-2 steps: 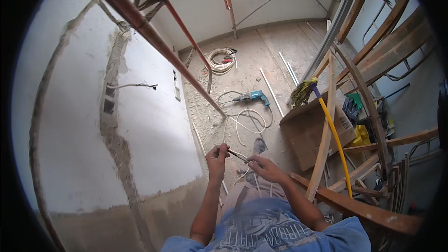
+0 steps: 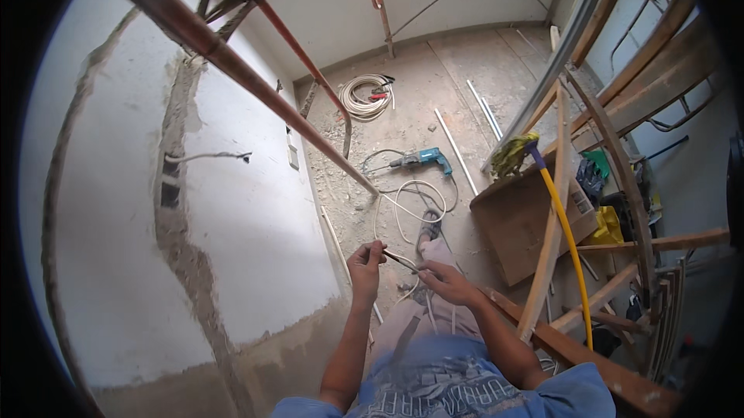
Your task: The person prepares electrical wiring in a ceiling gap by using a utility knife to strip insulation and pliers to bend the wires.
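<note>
Left hand [image 2: 364, 267] and right hand [image 2: 446, 280], bare, at a thin dark strand [image 2: 401, 258]. The left thumb and fingertips pinch its upper end; the right fingers appear to close on its lower end, though the exact contact is too small to resolve. The strand lies in front of the person's body, slanting between the two hands above the floor; whether it joins the white cable [image 2: 445, 205] looped just beyond cannot be told. Relative to a tenth of a second earlier, the surroundings have shifted slightly in view, consistent with a small head movement, whereas the hands keep nearly the same spacing; the work on the strand therefore appears uninterrupted, with neither grip let go. Beyond the loop, a blue-green power drill [image 2: 425, 158] lies on the dusty floor, with a coil of pale cable [image 2: 349, 100] farther off. To the left, a reddish metal tube [image 2: 252, 83] slants before a white wall [image 2: 240, 247] cut by a rough groove; to the right stand a cardboard box [image 2: 511, 224] and a yellow-handled mop [image 2: 566, 228].
</note>
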`<state>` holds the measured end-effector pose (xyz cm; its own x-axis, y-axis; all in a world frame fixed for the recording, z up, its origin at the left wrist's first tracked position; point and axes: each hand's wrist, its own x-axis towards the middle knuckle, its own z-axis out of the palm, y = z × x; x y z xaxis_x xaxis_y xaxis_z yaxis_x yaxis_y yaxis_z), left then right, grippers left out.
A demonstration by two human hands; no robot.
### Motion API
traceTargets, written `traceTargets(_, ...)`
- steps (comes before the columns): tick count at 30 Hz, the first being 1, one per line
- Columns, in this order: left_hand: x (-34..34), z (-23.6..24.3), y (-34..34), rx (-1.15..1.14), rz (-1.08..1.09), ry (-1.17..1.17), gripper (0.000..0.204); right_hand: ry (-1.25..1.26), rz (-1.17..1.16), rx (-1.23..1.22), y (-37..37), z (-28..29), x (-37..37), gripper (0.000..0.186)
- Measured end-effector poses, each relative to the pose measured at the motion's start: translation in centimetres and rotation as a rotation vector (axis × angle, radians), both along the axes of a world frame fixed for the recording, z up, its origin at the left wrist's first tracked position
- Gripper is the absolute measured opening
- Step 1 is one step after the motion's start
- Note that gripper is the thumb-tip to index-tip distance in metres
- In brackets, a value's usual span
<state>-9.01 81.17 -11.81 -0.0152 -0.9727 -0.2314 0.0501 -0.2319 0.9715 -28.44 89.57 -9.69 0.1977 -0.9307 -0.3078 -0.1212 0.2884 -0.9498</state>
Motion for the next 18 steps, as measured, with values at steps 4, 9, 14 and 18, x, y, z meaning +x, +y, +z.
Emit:
traceTargets(4, -3.9, -8.8, -6.3, 0.207, -0.006, -0.035, 0.028, -0.148, 0.005, 0.204, -6.9, -10.1, -2.4, 0.029)
traceTargets(9, -10.7, -17.8, -14.6, 0.412, -0.486, -0.285, 0.027, -0.211, -0.399, 0.496, -14.2, -19.4, -4.9, 0.026)
traceTargets(14, -18.2, -18.1, -26.1, 0.477, -0.549, -0.125, 0.025, -0.366, -0.614, 0.578, -24.9, -18.7, -10.2, 0.028)
traceTargets(18, -22.7, -16.3, -33.1, 0.417, -0.464, -0.116, 0.022, -0.351, -0.639, 0.541, -30.8, -17.4, -13.4, 0.027)
